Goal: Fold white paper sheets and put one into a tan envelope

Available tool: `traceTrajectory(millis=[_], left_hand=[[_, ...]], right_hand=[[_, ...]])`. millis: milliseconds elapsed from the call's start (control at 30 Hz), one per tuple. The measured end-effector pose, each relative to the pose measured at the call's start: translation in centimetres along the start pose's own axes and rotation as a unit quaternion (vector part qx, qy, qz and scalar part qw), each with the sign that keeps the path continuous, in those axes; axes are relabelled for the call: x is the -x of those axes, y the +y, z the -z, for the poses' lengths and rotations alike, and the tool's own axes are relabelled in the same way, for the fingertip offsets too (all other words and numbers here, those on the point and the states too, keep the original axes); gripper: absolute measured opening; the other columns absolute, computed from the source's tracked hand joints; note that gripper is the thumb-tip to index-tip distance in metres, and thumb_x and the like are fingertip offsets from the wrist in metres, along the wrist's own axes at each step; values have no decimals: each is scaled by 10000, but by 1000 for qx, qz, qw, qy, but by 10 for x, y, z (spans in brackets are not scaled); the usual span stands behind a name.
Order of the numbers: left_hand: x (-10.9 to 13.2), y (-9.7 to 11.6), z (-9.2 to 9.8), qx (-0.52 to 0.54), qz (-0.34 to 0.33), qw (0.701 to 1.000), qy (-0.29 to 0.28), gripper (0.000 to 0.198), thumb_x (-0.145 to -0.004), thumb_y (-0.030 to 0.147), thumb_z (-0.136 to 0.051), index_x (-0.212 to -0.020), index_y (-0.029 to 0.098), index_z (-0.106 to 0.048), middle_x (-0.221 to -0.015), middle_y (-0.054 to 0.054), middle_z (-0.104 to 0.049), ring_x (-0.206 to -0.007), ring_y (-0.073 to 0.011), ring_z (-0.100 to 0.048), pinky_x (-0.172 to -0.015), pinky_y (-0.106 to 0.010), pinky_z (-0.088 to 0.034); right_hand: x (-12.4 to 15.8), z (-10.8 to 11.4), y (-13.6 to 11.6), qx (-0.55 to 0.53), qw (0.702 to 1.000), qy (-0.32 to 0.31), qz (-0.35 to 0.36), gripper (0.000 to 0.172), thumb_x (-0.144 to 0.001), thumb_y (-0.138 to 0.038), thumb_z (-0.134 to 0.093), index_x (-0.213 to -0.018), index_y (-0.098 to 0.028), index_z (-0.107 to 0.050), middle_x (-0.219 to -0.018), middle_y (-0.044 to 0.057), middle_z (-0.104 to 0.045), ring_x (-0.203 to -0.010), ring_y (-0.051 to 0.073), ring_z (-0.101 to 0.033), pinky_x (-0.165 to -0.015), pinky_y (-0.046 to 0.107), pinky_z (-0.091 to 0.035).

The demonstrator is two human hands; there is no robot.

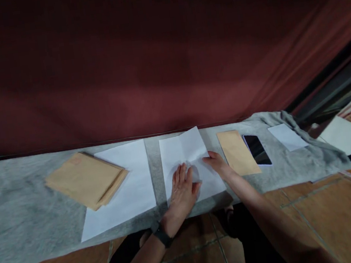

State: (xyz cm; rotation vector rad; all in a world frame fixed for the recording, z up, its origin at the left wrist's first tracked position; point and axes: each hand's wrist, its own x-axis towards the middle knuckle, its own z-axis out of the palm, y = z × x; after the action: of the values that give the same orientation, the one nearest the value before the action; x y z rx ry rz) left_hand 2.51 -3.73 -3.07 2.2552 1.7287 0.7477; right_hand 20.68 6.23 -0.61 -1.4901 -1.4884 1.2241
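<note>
A: Main thing, where was it?
B: Creased white sheet (170,152), on the grey cloth (16,206), between the envelope stack (84,179) on the left and a single brown envelope (239,153) on the right. Long axis ran roughly near to far.
A: Left hand (182,189)?
B: Palm down on the sheet's near half, fingers laid out toward the far side, thumb off to the right. Flat on the paper, nothing clasped.
A: Right hand (217,161)?
B: At the sheet's right edge, fingers pointing left. Pinching it or only touching? Couldn't tell.
A: Key relation?
B: Crease (182,146) ran near to far, just beyond the left fingertips. Left hand was nearer it; right hand was nearer the right edge. The sheet's right part lay between them, its far right corner looking slightly raised.
A: Hidden stuff?
B: Left hand covered the near middle, so the crease couldn't be followed there. Right thumb was hard to make out. The stack hid part of the larger white paper (132,176). Both forearms were cut off at the near side. Phone (257,149) screen looked dark. Small white paper (287,136), farther right: any print, couldn't tell.
</note>
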Motion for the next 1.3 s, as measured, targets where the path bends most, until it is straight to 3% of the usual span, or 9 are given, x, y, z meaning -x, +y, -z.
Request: traceTrajectory(millis=[133, 233, 400, 500, 633, 700, 900, 1100, 1300], left_hand=[[-2, -3, -9, -33, -2, 999, -16, 629, -1013, 447, -494, -1536, 112, -391, -1641, -250, -366, -1554, -380, -300, -1214, -620, -350], [-2, -4, -9, -58, 2, 998, -11, 657, -1016, 469, -480, -1536, 77, -394, -1633, -267, -371, -1556, -386, -292, -1224, -609, -341], [1, 2, -10, -82, 8, 997, -1, 628, -1040, 388, -403, -1579, 74, -331, -1644, -236, -373, -1566, -341, -284, -1247, -564, -326], [2, 3, -14, -84, -11, 996, -14, 634, -1022, 276, -385, -1602, 46, -274, -1660, -241, -338, -1580, -325, -248, -1261, -550, -303], [4, -3, -18, -95, -34, 993, -57, 730, -963, 265, -481, -1619, 46, -246, -1659, -255, -325, -1582, -359, -221, -1272, -597, -248], [4, -6, -17, -107, -24, 992, -65, 763, -950, 274, -498, -1632, 66, -225, -1670, -239, -308, -1586, -359, -205, -1280, -598, -222], [4, -10, 3, -135, 54, 988, -44, 685, -969, 184, -365, -1621, 18, -234, -1679, -235, -283, -1596, -306, -174, -1293, -525, -222], [6, -13, 18, -137, 97, 986, -22, 667, -1016, 342, -401, -1565, -33, -352, -1661, -261, -302, -1578, -336, -240, -1297, -501, -208], [10, -16, 19, -140, 117, 983, -5, 711, -1038, 435, -386, -1579, -22, -329, -1650, -271, -315, -1573, -348, -258, -1277, -536, -257]], right_hand=[[-2, -4, 1, 62, 998, 14, -15, 202, -790, -276, -606, -909, -167, -728, -812, 57, -736, -848, 267, -684, -778, 376, -548], [0, -5, 1, 115, 993, 36, -14, 324, -822, -206, -562, -1102, -143, -714, -984, 121, -747, -969, 301, -682, -906, 434, -536], [16, -13, -2, 308, 937, 117, 115, 598, -973, -258, -463, -1539, -70, -420, -1411, 240, -584, -1319, 358, -545, -1135, 541, -423], [31, -36, -2, 290, 935, 60, 194, 592, -1059, -380, -348, -1587, -113, -362, -1568, 188, -475, -1467, 297, -426, -1227, 508, -357], [50, -75, 2, 256, 942, -66, 206, 614, -1094, -465, -228, -1601, -153, -377, -1629, 128, -442, -1540, 211, -350, -1285, 433, -292], [56, -83, 4, 274, 935, -85, 207, 628, -1096, -473, -200, -1609, -150, -366, -1657, 120, -401, -1565, 209, -303, -1305, 456, -239], [61, -69, 12, 363, 904, -50, 222, 636, -1099, -444, -233, -1598, -71, -361, -1677, 173, -337, -1581, 243, -267, -1311, 488, -200], [64, -52, 27, 404, 887, 10, 223, 671, -1074, -460, -386, -1609, -60, -324, -1682, 207, -304, -1575, 310, -272, -1286, 520, -241], [61, -33, 39, 414, 887, 39, 200, 687, -1064, -459, -398, -1611, -53, -311, -1680, 228, -298, -1563, 348, -287, -1259, 559, -271]])
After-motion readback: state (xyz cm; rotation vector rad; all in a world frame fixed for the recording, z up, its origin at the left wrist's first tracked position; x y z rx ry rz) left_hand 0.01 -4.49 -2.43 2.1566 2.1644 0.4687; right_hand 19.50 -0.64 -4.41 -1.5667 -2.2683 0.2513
